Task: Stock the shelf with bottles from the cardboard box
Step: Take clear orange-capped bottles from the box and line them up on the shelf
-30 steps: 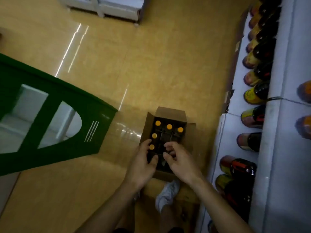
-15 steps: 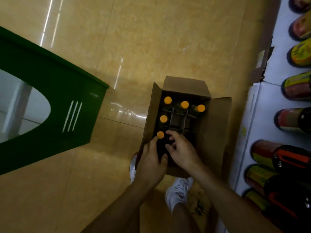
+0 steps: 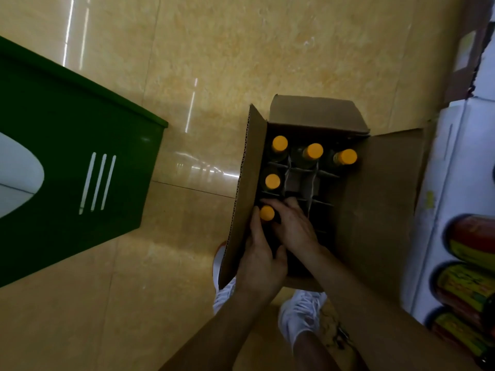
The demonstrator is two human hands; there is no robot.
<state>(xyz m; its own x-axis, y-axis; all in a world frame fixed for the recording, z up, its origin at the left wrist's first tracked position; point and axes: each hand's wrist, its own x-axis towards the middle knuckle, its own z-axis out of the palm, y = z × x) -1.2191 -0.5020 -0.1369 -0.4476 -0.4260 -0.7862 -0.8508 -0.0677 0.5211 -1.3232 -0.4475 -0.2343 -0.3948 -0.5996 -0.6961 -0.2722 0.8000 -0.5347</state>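
partly done: several box (image 3: 375,199) cells sit empty, 5 bottles (image 3: 272,181) show inside. left grip (image 3: 258,254) and right grip (image 3: 294,231) curl round the nearest bottle (image 3: 267,212), not yet on the shelf (image 3: 452,156).

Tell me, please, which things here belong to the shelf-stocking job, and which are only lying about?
Belong to the job:
cardboard box
orange-capped bottles
nearest bottle, gripped by left hand and right hand
shelf

Only nearby:
green fixture
white shoes
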